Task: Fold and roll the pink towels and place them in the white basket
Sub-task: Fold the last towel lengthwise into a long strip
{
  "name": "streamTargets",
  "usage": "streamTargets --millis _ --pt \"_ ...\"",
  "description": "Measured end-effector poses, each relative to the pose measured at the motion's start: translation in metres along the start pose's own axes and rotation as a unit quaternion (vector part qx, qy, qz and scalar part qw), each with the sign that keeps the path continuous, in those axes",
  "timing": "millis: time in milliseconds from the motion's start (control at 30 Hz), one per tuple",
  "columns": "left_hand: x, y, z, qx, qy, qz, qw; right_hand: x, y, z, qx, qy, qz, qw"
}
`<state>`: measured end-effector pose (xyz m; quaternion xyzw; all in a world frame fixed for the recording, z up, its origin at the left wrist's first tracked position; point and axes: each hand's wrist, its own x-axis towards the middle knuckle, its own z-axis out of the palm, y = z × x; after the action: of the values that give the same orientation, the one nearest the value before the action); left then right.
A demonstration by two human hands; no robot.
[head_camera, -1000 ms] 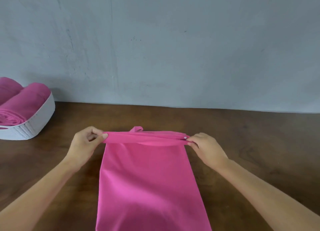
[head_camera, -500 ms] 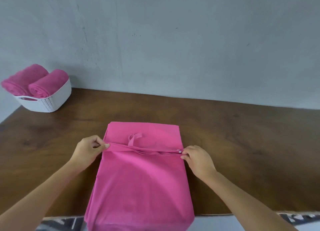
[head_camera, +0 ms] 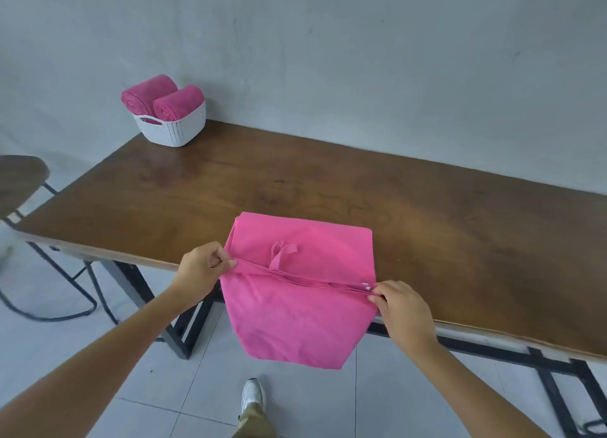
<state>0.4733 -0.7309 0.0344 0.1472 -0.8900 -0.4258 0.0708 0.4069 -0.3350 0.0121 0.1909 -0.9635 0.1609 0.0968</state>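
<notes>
Left hand (head_camera: 202,268), right hand (head_camera: 404,313) at pink towel (head_camera: 295,316) fold ends

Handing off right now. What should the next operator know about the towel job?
Left hand: pinches the left end of the pink towel at its fold edge.
Right hand: pinches the right end.
Towel: far part on the table, lower part hanging over the near edge.
Done: two rolled towels in the white basket, far left corner.
Left: finish folding, roll, put it in the basket.
</notes>
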Motion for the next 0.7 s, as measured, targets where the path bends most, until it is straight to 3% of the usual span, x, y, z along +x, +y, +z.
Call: streamTargets --millis 267,367,533,700 --pt "-0.082 -0.004 -0.01 0.019 -0.01 -0.019 1.0 -0.072 0.003 -0.026 0.001 -0.013 -0.095 0.995" --pt "-0.091 0.006 -0.022 -0.004 0.016 -0.004 1.0 -0.074 -0.001 -0.045 0.023 -0.021 -0.091 0.995" --pt "-0.083 0.033 -0.042 0.007 0.065 0.047 0.997 -0.042 -0.021 -0.095 0.047 0.031 -0.088 0.994" --pt "-0.074 0.048 -0.043 0.01 0.095 0.055 0.994 -0.035 -0.028 -0.111 0.056 -0.001 -0.041 0.998"
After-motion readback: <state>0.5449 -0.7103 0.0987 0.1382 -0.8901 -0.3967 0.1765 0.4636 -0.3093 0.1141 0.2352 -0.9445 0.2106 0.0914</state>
